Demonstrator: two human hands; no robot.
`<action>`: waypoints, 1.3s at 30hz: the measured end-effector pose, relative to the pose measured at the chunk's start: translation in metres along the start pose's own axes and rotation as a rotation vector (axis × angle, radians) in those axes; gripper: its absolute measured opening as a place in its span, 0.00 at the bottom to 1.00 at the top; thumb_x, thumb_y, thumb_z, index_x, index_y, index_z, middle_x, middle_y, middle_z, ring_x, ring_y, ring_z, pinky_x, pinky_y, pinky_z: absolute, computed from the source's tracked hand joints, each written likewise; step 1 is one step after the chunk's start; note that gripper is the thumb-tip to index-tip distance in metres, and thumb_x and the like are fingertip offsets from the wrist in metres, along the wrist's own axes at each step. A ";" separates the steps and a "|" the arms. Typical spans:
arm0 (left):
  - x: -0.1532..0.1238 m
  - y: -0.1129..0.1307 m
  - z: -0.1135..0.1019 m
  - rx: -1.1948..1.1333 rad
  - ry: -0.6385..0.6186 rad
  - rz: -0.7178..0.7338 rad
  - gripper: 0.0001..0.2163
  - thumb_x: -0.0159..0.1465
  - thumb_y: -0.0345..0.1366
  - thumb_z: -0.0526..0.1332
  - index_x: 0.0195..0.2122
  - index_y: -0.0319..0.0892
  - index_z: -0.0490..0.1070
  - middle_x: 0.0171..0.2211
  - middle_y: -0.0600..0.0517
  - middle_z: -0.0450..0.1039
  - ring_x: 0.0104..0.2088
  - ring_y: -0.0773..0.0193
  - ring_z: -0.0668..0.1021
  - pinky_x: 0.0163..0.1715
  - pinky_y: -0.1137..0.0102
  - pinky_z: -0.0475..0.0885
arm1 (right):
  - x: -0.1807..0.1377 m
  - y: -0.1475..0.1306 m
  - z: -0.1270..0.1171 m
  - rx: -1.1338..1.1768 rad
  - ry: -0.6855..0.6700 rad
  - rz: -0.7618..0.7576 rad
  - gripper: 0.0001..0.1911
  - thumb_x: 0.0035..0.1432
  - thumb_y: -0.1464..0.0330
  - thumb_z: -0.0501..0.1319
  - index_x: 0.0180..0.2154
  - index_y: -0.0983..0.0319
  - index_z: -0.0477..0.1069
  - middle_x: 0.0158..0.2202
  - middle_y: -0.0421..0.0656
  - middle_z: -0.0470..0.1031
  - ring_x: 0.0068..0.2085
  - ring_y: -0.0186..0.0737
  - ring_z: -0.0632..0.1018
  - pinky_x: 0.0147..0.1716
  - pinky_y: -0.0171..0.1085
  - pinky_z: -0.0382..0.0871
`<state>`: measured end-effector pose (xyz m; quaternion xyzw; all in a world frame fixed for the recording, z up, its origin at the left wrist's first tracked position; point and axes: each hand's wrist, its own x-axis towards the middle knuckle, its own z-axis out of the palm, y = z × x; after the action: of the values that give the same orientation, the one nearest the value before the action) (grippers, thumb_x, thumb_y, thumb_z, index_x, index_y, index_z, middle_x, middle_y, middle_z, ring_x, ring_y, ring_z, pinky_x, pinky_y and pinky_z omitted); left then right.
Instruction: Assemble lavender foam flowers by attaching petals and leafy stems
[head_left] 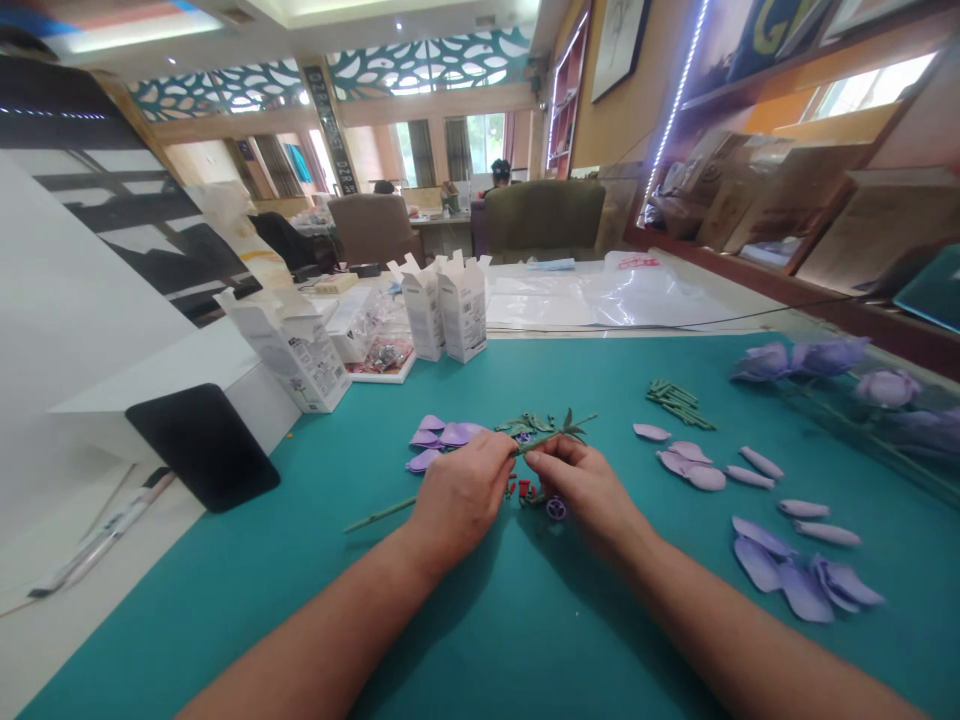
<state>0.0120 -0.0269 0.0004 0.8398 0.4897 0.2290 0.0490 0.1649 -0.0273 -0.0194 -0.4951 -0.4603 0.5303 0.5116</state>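
A long green artificial flower stem runs through my left hand, whose fingers are closed round it. Its thin end sticks out to the lower left. My right hand pinches the same stem near its upper end, just below a cluster of dark green leaves. The fingertips of both hands are close together, hiding part of the stem. Beneath them lie small red pieces, a purple wheel-shaped piece and small green leaf pieces. Purple petals lie beyond my left hand.
Right of my hands on the green mat are short green stem pieces, pale petals, larger purple petals and finished purple flowers. At left stand a black tablet and an opened white box; more white boxes stand behind.
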 end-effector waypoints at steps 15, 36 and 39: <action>-0.001 0.003 0.001 0.129 -0.059 0.024 0.12 0.68 0.34 0.47 0.42 0.42 0.69 0.36 0.47 0.74 0.35 0.59 0.75 0.31 0.69 0.64 | -0.001 0.000 0.002 0.052 -0.010 0.058 0.12 0.45 0.61 0.64 0.21 0.61 0.65 0.15 0.35 0.61 0.19 0.28 0.60 0.19 0.32 0.51; 0.012 -0.011 -0.021 -0.589 0.010 -0.294 0.08 0.60 0.38 0.56 0.34 0.40 0.71 0.26 0.55 0.72 0.24 0.69 0.71 0.25 0.74 0.66 | 0.001 0.001 -0.008 0.294 -0.242 0.164 0.20 0.44 0.56 0.70 0.32 0.62 0.67 0.26 0.39 0.75 0.25 0.33 0.74 0.28 0.34 0.66; 0.011 -0.012 -0.020 -0.436 0.063 -0.239 0.09 0.61 0.39 0.56 0.35 0.41 0.73 0.25 0.55 0.74 0.25 0.68 0.72 0.28 0.73 0.67 | -0.002 0.001 -0.007 0.233 -0.331 0.176 0.19 0.49 0.54 0.66 0.32 0.61 0.65 0.23 0.36 0.72 0.23 0.29 0.71 0.25 0.32 0.61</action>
<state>-0.0017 -0.0145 0.0180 0.7382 0.5257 0.3478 0.2404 0.1714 -0.0292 -0.0207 -0.3771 -0.4288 0.6965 0.4345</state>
